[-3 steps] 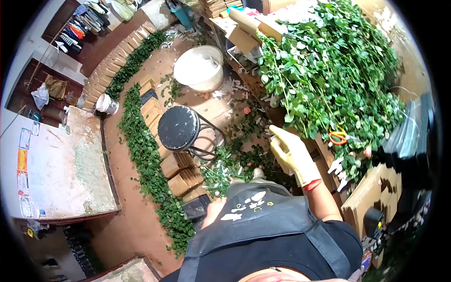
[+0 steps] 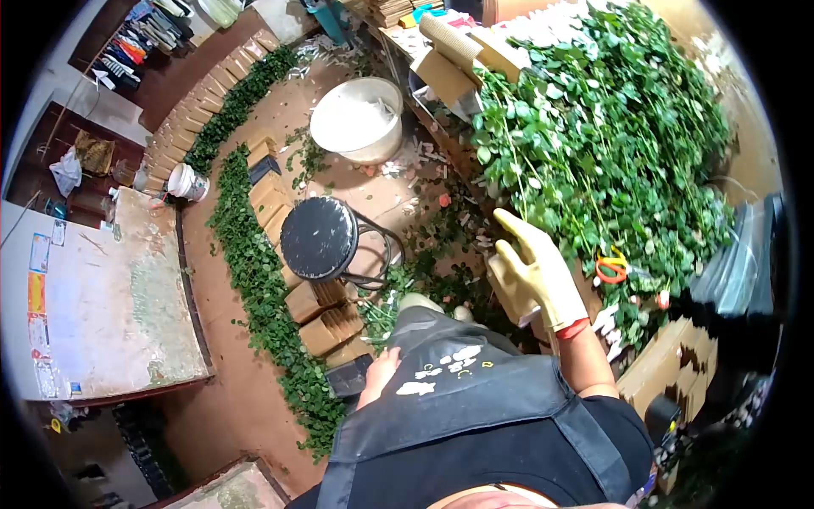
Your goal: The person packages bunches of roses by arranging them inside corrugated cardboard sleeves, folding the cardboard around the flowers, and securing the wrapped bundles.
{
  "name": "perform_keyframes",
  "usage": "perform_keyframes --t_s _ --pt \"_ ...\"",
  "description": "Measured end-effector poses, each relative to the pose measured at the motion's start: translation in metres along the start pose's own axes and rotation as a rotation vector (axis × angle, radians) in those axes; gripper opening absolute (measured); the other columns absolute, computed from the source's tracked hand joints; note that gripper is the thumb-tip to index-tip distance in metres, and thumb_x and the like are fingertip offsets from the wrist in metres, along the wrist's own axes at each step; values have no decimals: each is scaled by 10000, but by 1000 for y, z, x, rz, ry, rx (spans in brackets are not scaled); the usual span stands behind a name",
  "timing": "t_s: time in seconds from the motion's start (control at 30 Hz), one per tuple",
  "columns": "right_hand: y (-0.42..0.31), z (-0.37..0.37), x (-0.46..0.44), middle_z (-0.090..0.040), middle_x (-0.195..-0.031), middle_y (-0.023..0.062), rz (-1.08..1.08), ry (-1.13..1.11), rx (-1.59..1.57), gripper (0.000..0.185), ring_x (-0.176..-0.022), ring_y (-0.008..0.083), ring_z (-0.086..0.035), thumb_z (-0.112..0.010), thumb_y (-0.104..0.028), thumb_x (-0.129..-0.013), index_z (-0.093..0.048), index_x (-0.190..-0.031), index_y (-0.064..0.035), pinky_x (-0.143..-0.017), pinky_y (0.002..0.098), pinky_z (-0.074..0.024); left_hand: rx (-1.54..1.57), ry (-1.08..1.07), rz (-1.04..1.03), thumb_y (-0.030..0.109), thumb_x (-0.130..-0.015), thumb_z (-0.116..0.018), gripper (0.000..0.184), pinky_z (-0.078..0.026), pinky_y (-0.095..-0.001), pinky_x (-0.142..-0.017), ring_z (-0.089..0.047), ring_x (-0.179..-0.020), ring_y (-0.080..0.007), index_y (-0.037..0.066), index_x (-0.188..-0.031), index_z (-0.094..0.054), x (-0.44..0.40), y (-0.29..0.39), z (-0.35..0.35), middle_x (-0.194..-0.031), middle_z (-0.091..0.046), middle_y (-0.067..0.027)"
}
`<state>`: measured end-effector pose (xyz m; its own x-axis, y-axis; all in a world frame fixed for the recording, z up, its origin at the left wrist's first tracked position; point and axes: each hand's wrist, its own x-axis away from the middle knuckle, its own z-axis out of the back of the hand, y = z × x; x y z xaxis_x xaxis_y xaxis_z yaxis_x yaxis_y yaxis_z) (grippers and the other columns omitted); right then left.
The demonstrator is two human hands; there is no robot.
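Observation:
My right hand (image 2: 538, 276), in a pale yellow glove with a red band at the wrist, is raised beside the heap of leafy green stems (image 2: 602, 127). Its fingers are spread, and I see nothing gripped in them. A pale tan surface shows just below its fingers. My left hand (image 2: 381, 373) is bare and low beside the dark apron (image 2: 458, 382), near a dark-wrapped bundle (image 2: 349, 376). Its fingers look loosely apart with nothing in them. Orange-handled scissors (image 2: 611, 266) lie on the stems to the right of the glove.
A black round stool (image 2: 320, 238) stands ahead, with a white tub (image 2: 356, 119) beyond it. Rows of paper-wrapped bundles (image 2: 326, 327) with green leaves line the floor to the left. Cardboard pieces (image 2: 670, 365) stand at the right. Leaf litter covers the floor ahead.
My gloved right hand has risen slightly and its fingers have spread wider. My left hand has come further out from behind the apron. The whole view has shifted a little.

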<state>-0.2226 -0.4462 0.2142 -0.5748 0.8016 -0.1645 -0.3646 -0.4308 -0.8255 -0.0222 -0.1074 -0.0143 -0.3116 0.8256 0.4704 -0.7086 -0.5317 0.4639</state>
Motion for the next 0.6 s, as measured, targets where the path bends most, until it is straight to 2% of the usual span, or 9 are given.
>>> perform_keyframes --t_s 0.07,0.1,0.23,0.33,0.4,0.47,0.53,0.57,0.6 --pt "0 -4 -45 -631 -1474 117 -29 -40 -144 490 -1364 224 -581 -673 -115 -1010 -580 -1488 -51 -1182 364 -419 11 106 53 255 -997 -603 400 -557 -525 -917 -672 -1090 -435 124 -1375 -598 -19 -31 26 -1205 -672 -226" --pt "-6 -4 -65 -642 -1449 167 70 40 75 474 -1342 311 -607 -656 -172 -1010 -598 -1460 -35 -1148 383 -453 4 125 116 252 -985 -638 431 -551 -519 -936 -660 -1108 -429 127 -1395 -592 -29 -39 45 -1225 -671 -213" --pt "4 9 -170 -649 -1450 130 1 145 122 441 -1345 274 -604 -636 -210 -1041 -613 -1466 -96 -1155 379 -440 23 80 96 227 -959 -673 463 -551 -527 -943 -659 -1108 -439 87 -1391 -586 -121 -56 85 -1227 -667 -230" --pt "42 14 -252 -649 -1451 113 7 309 156 427 -1335 239 -608 -629 -203 -1049 -617 -1466 -110 -1157 371 -434 30 202 -57 211 -942 -691 465 -538 -497 -970 -643 -1145 -422 78 -1377 -598 -209 -60 137 -1228 -660 -223" --pt "55 11 -299 -670 -1404 101 -33 461 55 405 -1281 193 -627 -594 -162 -1081 -597 -1472 -55 -1120 343 -470 56 245 -130 169 -945 -675 433 -524 -486 -1001 -632 -1154 -423 61 -1359 -608 -273 -63 176 -1272 -644 -217" --pt "88 14 -352 -665 -1383 140 -86 477 -201 409 -1296 204 -610 -597 -153 -1064 -592 -1444 1 -1132 341 -450 21 263 -207 157 -954 -661 400 -517 -479 -1017 -632 -1160 -420 39 -1334 -619 -334 -58 227 -1270 -654 -214" --pt "93 16 -396 -686 -1348 126 -150 440 -212 394 -1239 206 -643 -607 -162 -1064 -600 -1426 -6 -1107 337 -472 181 263 -266 151 -984 -634 361 -531 -465 -998 -661 -1139 -392 26 -1322 -628 -395 -48 269 -1225 -689 -223" --pt "82 12 -407 -690 -1333 132 -248 426 -418 365 -1140 216 -698 -570 -155 -1092 -606 -1425 -9 -1032 331 -533 271 189 -187 158 -999 -630 357 -543 -448 -982 -678 -1121 -369 36 -1335 -626 -426 -46 282 -1234 -694 -214" --pt "75 15 -420 -694 -1323 125 -322 343 -490 386 -1143 203 -692 -592 -198 -1086 -607 -1423 -10 -1034 325 -529 354 107 -99 165 -1014 -625 354 -556 -431 -967 -696 -1103 -347 45 -1347 -623 -454 -42 295 -1242 -698 -205"
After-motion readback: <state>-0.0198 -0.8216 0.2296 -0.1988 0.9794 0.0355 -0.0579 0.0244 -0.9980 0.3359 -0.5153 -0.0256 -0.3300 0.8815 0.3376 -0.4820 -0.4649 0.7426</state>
